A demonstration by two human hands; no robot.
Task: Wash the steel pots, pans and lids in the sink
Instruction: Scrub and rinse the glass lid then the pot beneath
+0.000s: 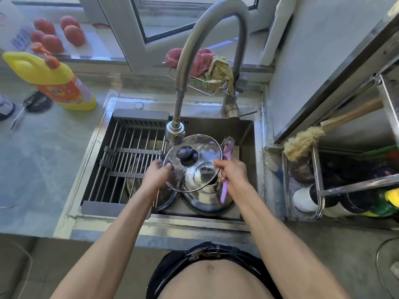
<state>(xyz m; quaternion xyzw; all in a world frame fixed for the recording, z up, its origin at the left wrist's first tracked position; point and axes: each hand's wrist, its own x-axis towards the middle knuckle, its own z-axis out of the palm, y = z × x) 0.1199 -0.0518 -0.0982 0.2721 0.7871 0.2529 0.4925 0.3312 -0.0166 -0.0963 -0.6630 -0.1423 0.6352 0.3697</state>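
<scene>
The left hand [155, 174] grips the left rim of a glass lid [194, 167], fingers [167, 167] curled over its edge. The right hand [232, 172] pinches the right rim and also clamps the handle of a purple brush [226, 169], fingers curled tight around both. The lid is held tilted over the sink [248, 134], its black knob [187, 155] between the 2 hands, a little beyond the fingertips. The brush head sticks up past the right fingers, bristles just beside the lid's far right edge; its handle runs down below the right wrist.

The tap [176, 130] nozzle hangs just beyond the left fingers, touching or nearly touching the lid's far rim. Under the lid, below both hands, lie 2 steel pieces [207, 201] in the basin; what kind they are I cannot tell. A rack [129, 152] spans the sink left of the left fingers. Far left on the worktop [43, 169] stands a yellow bottle [54, 80].
</scene>
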